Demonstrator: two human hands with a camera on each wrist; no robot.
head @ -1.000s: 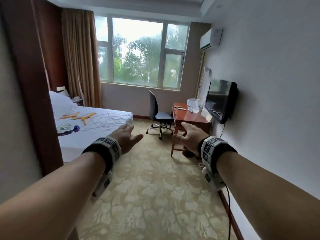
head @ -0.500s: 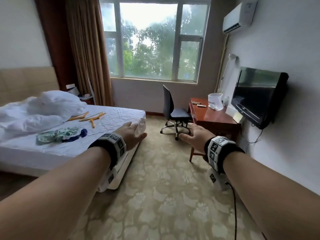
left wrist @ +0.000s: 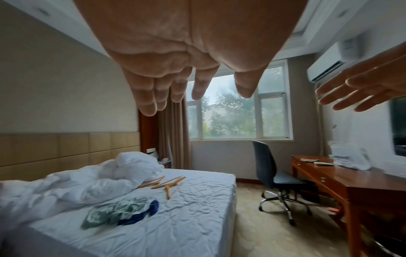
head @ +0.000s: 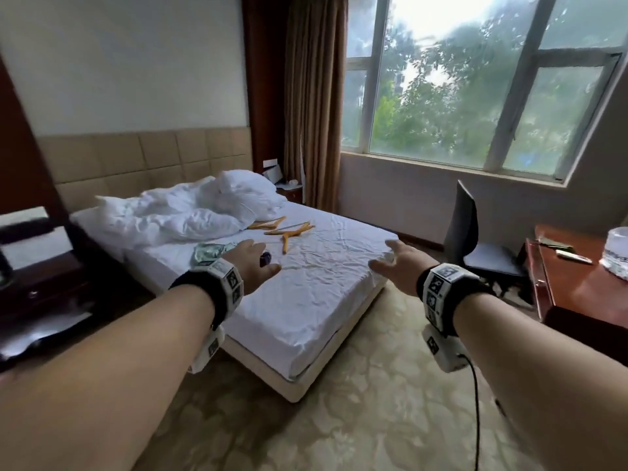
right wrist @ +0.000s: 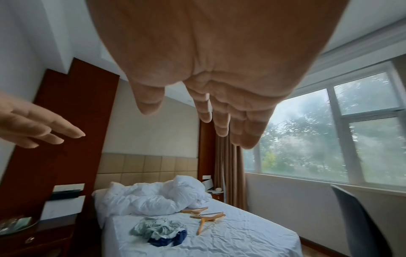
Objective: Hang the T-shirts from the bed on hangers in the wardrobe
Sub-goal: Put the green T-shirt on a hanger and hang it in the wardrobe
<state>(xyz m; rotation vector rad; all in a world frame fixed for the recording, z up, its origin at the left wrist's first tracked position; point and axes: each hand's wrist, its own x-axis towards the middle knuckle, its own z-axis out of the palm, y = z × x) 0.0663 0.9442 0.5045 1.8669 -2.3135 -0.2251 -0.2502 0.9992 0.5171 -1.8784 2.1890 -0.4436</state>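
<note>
- T-shirts, a crumpled pale green patterned one (right wrist: 153,227) and a dark blue one (right wrist: 168,239) touching it, lie in a small heap on the white-sheeted bed (head: 323,294), near the side closest to the person.
- Light wooden hangers (head: 289,231) lie in a loose cluster farther up the sheet, between the heap and the rumpled white duvet (head: 190,212), apart from the shirts.
- Left hand (head: 249,261) hangs over the bed near the heap, fingers spread and relaxed, holding nothing; right hand (head: 401,270) is likewise spread and empty above the foot corner of the mattress.
- Step in hand appears to be the approach and first pick-up; nothing is hung yet, and no wardrobe shows clearly in these views.
- To do it well, I would take one shirt only: pinch the green one at its collar or shoulder seam and lift until it hangs free of the blue one.
- Soft cloth will drag its neighbour along, so the other hand could hold the blue shirt down.
- Fetching a hanger with the free right hand in the same reach would likely save a trip.
</note>
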